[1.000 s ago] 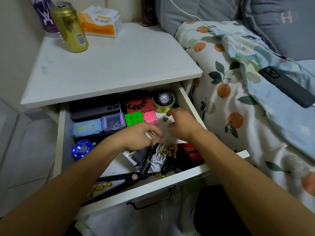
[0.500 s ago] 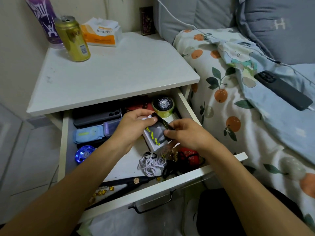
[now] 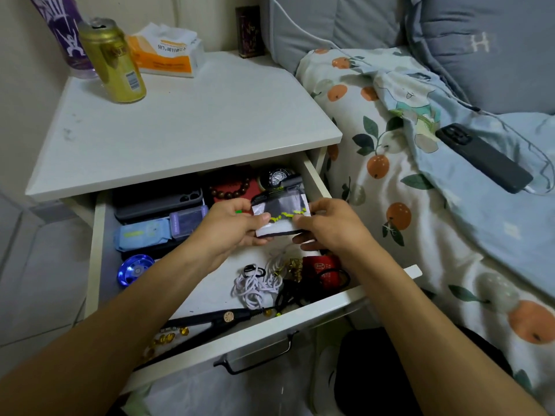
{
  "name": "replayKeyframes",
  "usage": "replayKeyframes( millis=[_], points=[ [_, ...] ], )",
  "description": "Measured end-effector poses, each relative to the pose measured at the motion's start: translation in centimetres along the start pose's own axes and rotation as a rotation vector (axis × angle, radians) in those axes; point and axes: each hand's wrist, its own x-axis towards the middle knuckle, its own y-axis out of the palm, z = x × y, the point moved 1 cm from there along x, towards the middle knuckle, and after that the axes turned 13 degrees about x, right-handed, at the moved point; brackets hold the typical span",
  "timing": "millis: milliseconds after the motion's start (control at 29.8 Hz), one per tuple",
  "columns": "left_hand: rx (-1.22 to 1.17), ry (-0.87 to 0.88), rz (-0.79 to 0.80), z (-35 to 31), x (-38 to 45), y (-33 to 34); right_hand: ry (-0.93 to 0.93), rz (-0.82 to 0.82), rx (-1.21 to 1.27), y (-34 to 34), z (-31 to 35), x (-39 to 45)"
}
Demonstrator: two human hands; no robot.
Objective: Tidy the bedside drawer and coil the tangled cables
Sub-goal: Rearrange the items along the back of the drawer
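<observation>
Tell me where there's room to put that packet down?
Most room: the nightstand top, in front of the gold can and tissue pack. In the drawer, a bare strip left of the white cable. The drawer's back and front-right corner are crowded.

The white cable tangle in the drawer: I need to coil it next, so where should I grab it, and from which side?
Judging by its pose, take the white cable tangle at its bunched middle, from straight above. It lies loose and flat on the drawer floor, with a black cable and gold clutter crowding its right side, so the open left side is safer. Both hands are busy with a packet.
</observation>
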Motion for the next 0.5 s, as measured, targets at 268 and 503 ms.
replayKeyframes(
  millis=[268,503],
  points=[
    [0.388,-0.013,0.158,1.2,-0.2,1.0,-0.071,-0.243,-0.378,-0.1,-0.5,0.7],
    [0.554,0.047,0.222,1.1,-0.7,2.0,-0.040,-0.338,-0.560,1.4,0.1,2.3]
  ],
)
